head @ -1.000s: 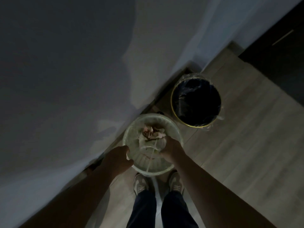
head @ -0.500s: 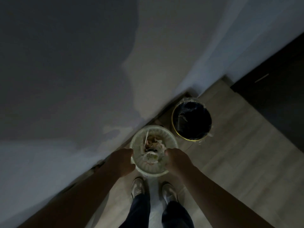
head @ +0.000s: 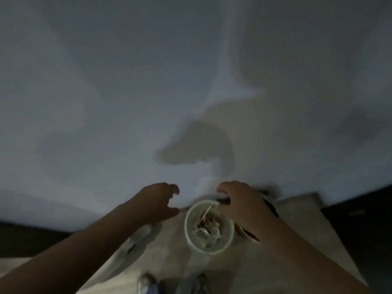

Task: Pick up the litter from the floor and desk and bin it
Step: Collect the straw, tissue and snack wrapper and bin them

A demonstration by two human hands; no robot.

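Observation:
A white waste bin [head: 188, 234] holding crumpled paper litter [head: 206, 227] stands on the pale wood floor in front of my feet. My left hand [head: 158, 201] hovers to the bin's left, fingers loosely curled around nothing and apart from the rim. Higher than the bin, my right hand [head: 240, 201] hangs over its far right edge with fingers bent downward and nothing in them. A black-lined bin [head: 272, 205] is mostly hidden behind that hand. The picture is dim and blurred.
A white wall [head: 127, 92] fills the upper view, close behind both bins. Dark furniture [head: 360, 221] stands at the right, and a dark strip [head: 31, 240] runs along the wall's foot at the left. My shoes [head: 146, 283] are at the bottom edge.
Both hands have let go of the white bin's rim and lifted away. The view has swung up towards the wall, and the bin looks smaller and farther below.

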